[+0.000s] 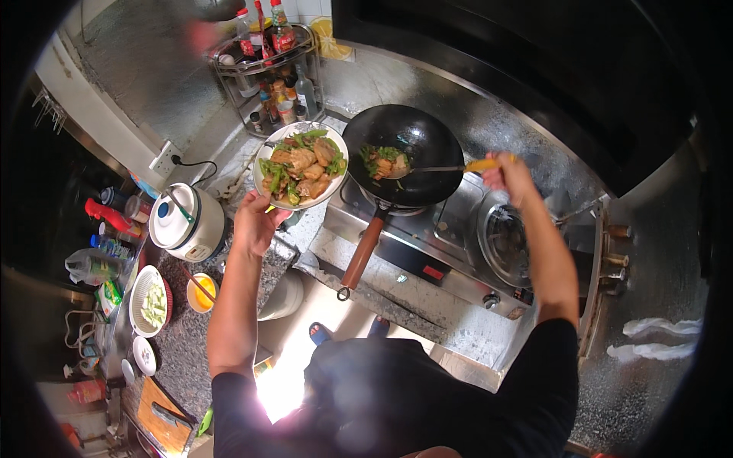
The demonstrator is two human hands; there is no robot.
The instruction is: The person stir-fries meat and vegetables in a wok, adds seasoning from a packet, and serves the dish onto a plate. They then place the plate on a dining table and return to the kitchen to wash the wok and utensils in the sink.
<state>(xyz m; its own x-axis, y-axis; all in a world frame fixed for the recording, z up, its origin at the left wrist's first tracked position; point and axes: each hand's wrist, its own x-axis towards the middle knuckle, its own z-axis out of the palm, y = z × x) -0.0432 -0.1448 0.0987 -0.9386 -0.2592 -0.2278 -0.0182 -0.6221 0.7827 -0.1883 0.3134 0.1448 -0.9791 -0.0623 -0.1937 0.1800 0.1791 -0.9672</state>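
My left hand (259,223) is closed on the near rim of a white plate (258,177), which is heaped with browned meat pieces and green peppers (304,164). The plate is up beside the left edge of a black wok (427,137). In my right hand (502,174) is the yellow handle of a metal spatula (435,169), its fingers wrapped round it. The spatula's head reaches into the wok, at a smaller portion of the same food (384,162). The wok sits on a gas stove (366,221), its brown wooden handle (363,256) pointing toward me.
A rack (221,69) of sauce bottles and jars stands at the back left. On the left counter are a rice cooker (187,217), a basket (138,320) of cut vegetable, a bowl (196,304) of yellow liquid, and a knife (169,413) on a cutting board (151,393). A second burner (508,240) lies right of the wok.
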